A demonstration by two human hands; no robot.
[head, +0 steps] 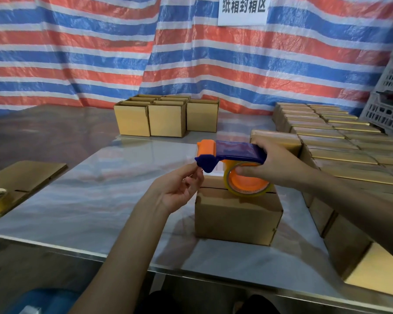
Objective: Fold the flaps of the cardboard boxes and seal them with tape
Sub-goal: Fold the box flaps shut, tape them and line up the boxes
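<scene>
A small cardboard box (236,214) stands on the table in front of me, its top flaps folded down with a seam showing. Above it my right hand (268,164) grips a blue and orange tape dispenser (232,155) loaded with a roll of clear tape (247,184), which hangs just over the box top. My left hand (179,186) is at the dispenser's front end, fingertips pinched below the blue blade guard, seemingly on the tape end, though the tape itself is too clear to make out.
Several boxes (166,116) stand grouped at the back of the white table (89,196). A large stack of boxes (340,141) fills the right side. A flat cardboard blank (23,175) lies at left. A striped tarp hangs behind; a grey crate (388,109) stands far right.
</scene>
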